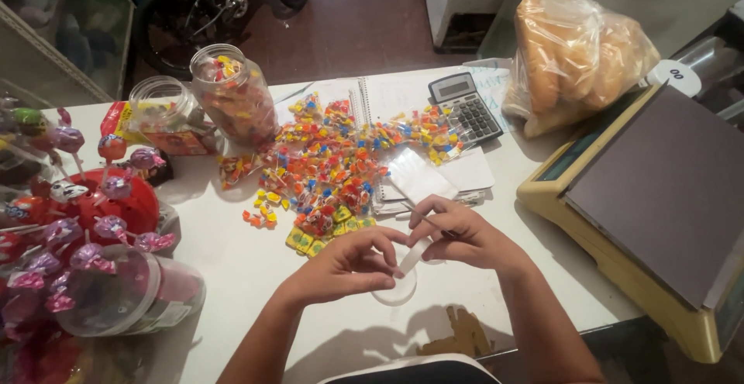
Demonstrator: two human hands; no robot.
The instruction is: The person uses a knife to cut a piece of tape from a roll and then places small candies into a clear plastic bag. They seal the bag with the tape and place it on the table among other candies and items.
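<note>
My left hand (349, 264) and my right hand (459, 234) meet near the front of the white table (232, 252). Together they pinch a small clear plastic bag (403, 275), which lies partly flat on the table below the fingers. My right hand also holds a thin stick-like thing between its fingers. Just beyond the hands spreads a heap of small wrapped candies (325, 167) in orange, yellow, red and blue. The nearest yellow ones lie a few centimetres from my left fingers.
A clear candy jar (232, 93) lies tilted at the back, an empty jar (163, 105) beside it. Lollipops on a red stand (85, 198) fill the left. A calculator (465, 105) rests on a spiral notebook (403, 93). Bagged bread (573, 55) and a scale (659, 198) sit right.
</note>
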